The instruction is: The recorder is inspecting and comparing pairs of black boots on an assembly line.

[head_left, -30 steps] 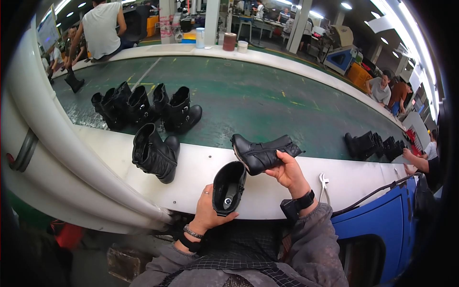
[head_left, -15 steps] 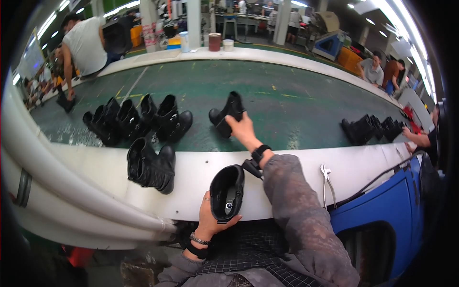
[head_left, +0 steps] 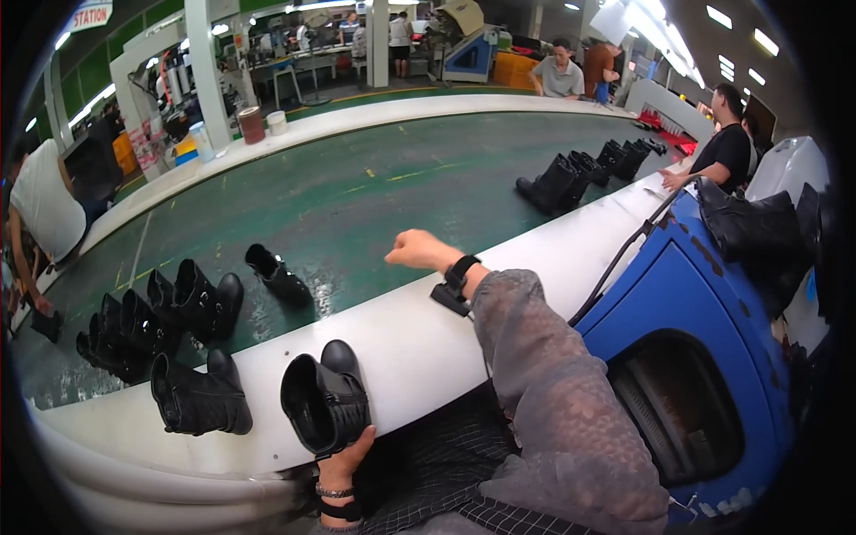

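Observation:
My left hand point(head_left: 348, 455) grips the near side of a black ankle boot point(head_left: 325, 401), held over the white ledge with its opening facing me. My right hand point(head_left: 419, 248) reaches over the green conveyor belt point(head_left: 357, 223), fingers curled in with nothing visible in them. To its left, a single black boot point(head_left: 278, 276) rests on the belt, apart from the hand. Another boot point(head_left: 203, 392) stands on the white ledge point(head_left: 267, 370), left of the held one. Several black buckled boots point(head_left: 205, 303) cluster on the belt at the left.
More boots point(head_left: 571, 178) stand on the belt at the far right, near a person in black point(head_left: 727, 143). A blue machine point(head_left: 687, 330) with boots on top is close on my right. Other people sit across the belt. A brown tin point(head_left: 252, 125) stands on the far ledge.
My right hand has let go of the boot it held, which now rests on the belt. The view has turned to the right. My left hand still holds its boot.

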{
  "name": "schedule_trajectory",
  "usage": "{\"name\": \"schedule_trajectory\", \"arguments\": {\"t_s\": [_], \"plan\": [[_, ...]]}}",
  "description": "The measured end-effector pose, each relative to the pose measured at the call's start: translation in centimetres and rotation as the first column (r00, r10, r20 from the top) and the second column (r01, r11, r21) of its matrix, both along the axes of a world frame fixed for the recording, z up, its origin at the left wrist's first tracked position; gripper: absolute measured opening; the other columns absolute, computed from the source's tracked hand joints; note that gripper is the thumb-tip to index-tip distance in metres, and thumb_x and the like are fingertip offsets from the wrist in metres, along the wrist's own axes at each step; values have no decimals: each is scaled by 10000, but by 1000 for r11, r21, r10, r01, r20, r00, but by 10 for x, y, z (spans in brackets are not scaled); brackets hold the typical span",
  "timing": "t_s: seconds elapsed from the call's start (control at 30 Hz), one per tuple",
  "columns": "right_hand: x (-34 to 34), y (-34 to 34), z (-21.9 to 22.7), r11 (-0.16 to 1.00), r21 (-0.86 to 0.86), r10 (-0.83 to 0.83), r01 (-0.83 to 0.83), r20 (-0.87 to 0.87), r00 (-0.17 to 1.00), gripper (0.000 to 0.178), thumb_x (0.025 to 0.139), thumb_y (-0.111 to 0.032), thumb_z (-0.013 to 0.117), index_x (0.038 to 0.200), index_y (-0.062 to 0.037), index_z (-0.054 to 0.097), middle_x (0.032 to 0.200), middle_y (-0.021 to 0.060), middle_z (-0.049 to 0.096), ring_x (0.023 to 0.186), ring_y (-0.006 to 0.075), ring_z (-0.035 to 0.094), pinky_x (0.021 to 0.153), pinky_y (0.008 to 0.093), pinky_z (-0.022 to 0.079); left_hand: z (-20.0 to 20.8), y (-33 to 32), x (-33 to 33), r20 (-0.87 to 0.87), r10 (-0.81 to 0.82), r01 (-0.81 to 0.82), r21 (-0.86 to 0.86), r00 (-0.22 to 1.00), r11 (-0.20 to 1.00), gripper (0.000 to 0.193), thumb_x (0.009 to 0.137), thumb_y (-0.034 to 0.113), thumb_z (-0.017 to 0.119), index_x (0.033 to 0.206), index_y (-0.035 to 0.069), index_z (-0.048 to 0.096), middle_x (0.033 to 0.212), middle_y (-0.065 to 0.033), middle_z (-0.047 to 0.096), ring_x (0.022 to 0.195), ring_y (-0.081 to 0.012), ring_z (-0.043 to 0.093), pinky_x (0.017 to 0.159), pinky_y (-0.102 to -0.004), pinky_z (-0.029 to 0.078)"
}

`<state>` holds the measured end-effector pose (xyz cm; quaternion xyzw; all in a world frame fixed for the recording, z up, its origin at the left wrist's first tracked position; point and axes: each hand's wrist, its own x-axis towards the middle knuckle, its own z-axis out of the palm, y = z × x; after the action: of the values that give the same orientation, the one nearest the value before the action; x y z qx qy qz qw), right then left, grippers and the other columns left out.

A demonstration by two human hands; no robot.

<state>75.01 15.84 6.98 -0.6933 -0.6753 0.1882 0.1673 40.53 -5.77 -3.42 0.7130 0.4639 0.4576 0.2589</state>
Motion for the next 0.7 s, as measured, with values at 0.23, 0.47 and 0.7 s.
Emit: {"name": "schedule_trajectory", "arguments": {"t_s": [0.23, 0.47, 0.7], "plan": [[191, -30, 14, 812, 132, -581, 569, 85, 809, 446, 698, -267, 648, 993, 65, 688, 1050, 298, 651, 1023, 419, 633, 903, 419, 499, -6, -4, 5, -206, 45, -36, 49, 978, 998, 606, 737, 358, 798, 1202, 11, 622, 1215, -172, 630, 1182, -341, 555, 1038, -427, 386], [288, -55, 54, 466, 217, -880, 858, 16, 474, 754, 786, -430, 694, 1350, -5, 430, 1362, 295, 449, 1280, 475, 419, 1057, 476, 386, -27, -1, 2, -472, 254, -58, 392, 844, 918, 601, 772, 414, 723, 1234, 44, 625, 1288, -151, 595, 1228, -331, 536, 1061, -421, 393], [339, -56, 69, 353, 217, -922, 910, -82, 377, 734, 781, -158, 601, 1455, -187, 311, 1426, 309, 299, 1297, 496, 356, 1057, 515, 369, -63, -8, -14, -562, 153, -57, 185, 813, 981, 665, 766, 409, 724, 1291, 30, 573, 1339, -159, 550, 1282, -331, 483, 1101, -423, 343]]}}
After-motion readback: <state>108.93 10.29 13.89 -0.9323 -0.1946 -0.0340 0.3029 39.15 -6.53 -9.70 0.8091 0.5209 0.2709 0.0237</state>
